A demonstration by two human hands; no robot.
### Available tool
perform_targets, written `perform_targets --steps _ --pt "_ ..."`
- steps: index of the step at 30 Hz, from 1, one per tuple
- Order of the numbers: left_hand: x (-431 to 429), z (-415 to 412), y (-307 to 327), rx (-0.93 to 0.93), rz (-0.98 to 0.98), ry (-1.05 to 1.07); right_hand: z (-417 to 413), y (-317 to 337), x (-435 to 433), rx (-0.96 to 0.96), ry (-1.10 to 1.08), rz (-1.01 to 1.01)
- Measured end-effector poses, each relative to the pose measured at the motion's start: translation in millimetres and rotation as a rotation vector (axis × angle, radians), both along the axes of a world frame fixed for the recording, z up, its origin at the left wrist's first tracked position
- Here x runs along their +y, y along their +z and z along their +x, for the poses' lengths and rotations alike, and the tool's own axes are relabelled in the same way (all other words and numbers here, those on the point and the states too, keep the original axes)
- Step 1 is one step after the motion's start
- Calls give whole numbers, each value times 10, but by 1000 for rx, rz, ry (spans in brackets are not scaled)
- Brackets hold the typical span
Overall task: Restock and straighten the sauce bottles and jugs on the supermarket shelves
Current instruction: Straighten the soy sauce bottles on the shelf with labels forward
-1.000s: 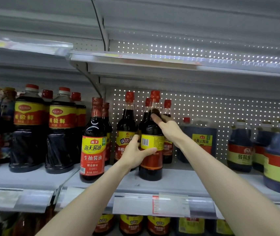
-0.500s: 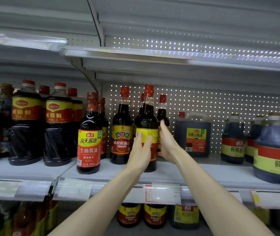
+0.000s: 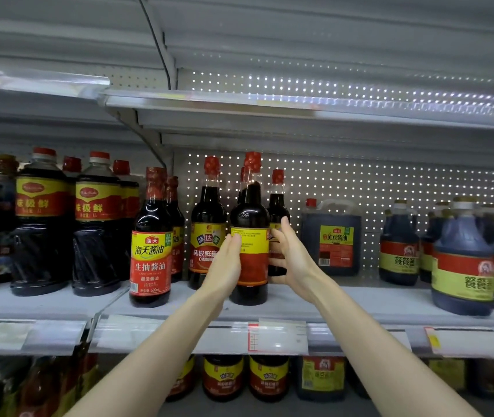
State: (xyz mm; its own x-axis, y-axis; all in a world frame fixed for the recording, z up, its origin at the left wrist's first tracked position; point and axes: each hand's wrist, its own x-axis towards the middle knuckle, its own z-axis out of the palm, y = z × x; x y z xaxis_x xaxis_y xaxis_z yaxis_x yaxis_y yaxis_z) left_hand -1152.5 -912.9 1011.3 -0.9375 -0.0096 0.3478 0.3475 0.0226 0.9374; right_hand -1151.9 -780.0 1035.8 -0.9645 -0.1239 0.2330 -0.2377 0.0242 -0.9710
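A dark soy sauce bottle with a red cap and a yellow and red label stands upright near the front of the grey shelf. Small print on its label faces me. My left hand lies flat against its left side. My right hand cups its right side, thumb at the label edge, fingers up in front of a matching bottle behind. A third similar bottle stands just to the left.
A red-labelled bottle and large dark bottles stand to the left. To the right are a square jug and blue jugs. An upper shelf overhangs. Price tags line the edge, with more bottles below.
My right hand came down from the bottle's neck to its right side. My left hand slid from gripping the label to lying flat. The bottle has turned; its barcode no longer shows.
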Motion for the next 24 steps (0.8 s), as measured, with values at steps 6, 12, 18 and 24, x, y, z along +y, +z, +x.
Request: perform_targets --steps 6,12,18,24 --pt "153 19 -135 37 9 -23 -67 14 -82 -69 28 -34" --pt "33 107 -8 -76 103 -70 -12 -53 -63 -38 15 -58" --pt "-118 61 134 -160 105 -105 63 -128 -28 -1 -9 -54" --pt "63 180 -58 -51 63 -49 28 -87 -42 -54 -7 -57"
